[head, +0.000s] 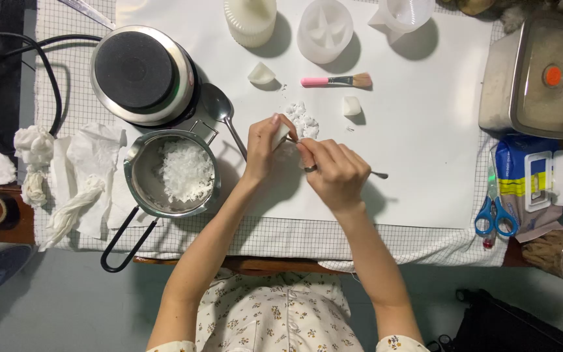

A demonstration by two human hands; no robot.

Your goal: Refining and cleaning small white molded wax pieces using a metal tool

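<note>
While left hand (263,151) grips wax chunk (280,135), right hand (337,173) seemingly scrapes it.

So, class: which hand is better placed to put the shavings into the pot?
Probably left: the left hand is nearer the pot; the right hand grips a thin metal tool.

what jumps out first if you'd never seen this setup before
The two hands at the centre: the left hand holds a white wax chunk and the right hand works it with a thin metal tool. Left of them sits a pot of white flakes, below a round hotplate.
</note>
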